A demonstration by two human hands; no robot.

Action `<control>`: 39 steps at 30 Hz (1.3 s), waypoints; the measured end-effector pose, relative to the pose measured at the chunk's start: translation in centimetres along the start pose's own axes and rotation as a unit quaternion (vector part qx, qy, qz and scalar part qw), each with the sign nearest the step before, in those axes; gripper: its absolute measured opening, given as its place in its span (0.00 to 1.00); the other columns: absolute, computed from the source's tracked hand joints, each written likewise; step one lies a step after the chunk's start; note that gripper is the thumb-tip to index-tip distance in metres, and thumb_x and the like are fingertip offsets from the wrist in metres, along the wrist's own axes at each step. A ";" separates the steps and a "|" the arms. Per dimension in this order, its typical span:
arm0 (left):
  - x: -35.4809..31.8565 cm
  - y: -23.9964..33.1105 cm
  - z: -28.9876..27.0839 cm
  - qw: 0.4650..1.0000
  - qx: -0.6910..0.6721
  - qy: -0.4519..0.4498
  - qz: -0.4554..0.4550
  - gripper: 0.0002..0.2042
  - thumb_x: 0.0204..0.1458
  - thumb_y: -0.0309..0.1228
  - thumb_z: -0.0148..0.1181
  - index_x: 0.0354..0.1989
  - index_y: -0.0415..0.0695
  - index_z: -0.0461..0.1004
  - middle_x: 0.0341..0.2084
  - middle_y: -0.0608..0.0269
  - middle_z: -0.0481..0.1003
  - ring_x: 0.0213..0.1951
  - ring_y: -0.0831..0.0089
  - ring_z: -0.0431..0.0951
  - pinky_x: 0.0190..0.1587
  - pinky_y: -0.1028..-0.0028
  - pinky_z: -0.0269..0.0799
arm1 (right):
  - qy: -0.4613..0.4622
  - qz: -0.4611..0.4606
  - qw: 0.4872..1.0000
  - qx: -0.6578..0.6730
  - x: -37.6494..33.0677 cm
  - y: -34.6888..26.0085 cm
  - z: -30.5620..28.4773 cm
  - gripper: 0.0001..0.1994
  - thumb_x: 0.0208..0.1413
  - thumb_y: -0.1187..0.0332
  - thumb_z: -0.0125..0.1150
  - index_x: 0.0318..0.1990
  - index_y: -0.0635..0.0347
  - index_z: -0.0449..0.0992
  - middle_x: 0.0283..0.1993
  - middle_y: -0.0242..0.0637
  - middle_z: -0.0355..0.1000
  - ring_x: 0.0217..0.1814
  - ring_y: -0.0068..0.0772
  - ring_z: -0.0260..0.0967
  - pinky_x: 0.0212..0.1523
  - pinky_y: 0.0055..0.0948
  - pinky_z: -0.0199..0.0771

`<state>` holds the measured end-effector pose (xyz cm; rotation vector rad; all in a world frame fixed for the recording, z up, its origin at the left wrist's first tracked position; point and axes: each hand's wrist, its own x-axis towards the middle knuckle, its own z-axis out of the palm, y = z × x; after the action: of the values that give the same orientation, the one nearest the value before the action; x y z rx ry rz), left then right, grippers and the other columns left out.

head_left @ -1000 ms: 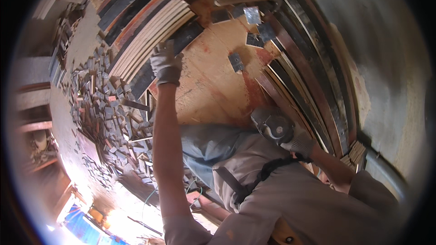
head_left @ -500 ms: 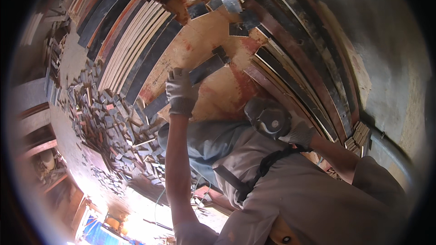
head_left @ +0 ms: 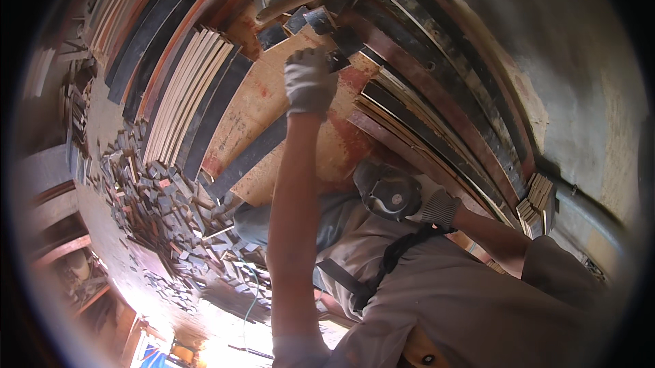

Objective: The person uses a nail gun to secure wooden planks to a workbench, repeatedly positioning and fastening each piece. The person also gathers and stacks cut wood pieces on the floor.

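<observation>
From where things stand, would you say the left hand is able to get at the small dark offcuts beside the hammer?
Probably yes: the gloved left hand already rests just below the dark offcuts, with nothing between them.

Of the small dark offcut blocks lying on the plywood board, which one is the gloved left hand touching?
The dark block at the fingertips of the left hand; the other small dark blocks lie apart, farther up the board.

Left hand (head_left: 309, 81) wears a cloth glove (grey, a bit fuzzy). The board (head_left: 273, 105) is rough, matt wood w/ red stains; strips (head_left: 181, 95) are wood too.
</observation>
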<state>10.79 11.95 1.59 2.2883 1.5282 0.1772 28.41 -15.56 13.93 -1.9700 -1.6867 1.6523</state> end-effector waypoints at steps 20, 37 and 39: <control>-13.3 -6.7 0.0 0.995 -0.026 0.095 -0.031 0.38 0.39 0.40 0.84 0.62 0.46 0.77 0.54 0.52 0.80 0.58 0.48 0.76 0.63 0.52 0.73 | -0.022 -0.001 0.998 -0.056 0.4 -0.5 -0.3 0.26 0.50 0.53 0.77 0.50 0.61 0.80 0.42 0.52 0.83 0.48 0.57 0.82 0.49 0.50 0.84; -11.8 -6.9 -0.7 0.997 -0.032 0.063 -0.018 0.30 0.38 0.38 0.81 0.55 0.52 0.82 0.44 0.53 0.82 0.49 0.50 0.81 0.52 0.53 0.79 | 0.027 -0.037 0.993 -0.108 -0.3 -1.4 -0.5 0.23 0.53 0.54 0.75 0.50 0.60 0.82 0.42 0.48 0.84 0.46 0.54 0.84 0.48 0.48 0.85; -11.8 -6.9 -0.6 0.998 -0.009 0.054 -0.026 0.28 0.39 0.42 0.82 0.52 0.50 0.83 0.44 0.54 0.82 0.49 0.50 0.81 0.52 0.54 0.80 | 0.062 -0.080 0.980 -0.174 0.1 -0.2 0.4 0.24 0.53 0.53 0.76 0.51 0.60 0.81 0.44 0.46 0.84 0.47 0.51 0.84 0.49 0.47 0.85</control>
<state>-0.05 3.67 0.76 2.2564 1.6300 0.3050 27.96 -15.60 13.83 -1.9575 -2.1363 1.2219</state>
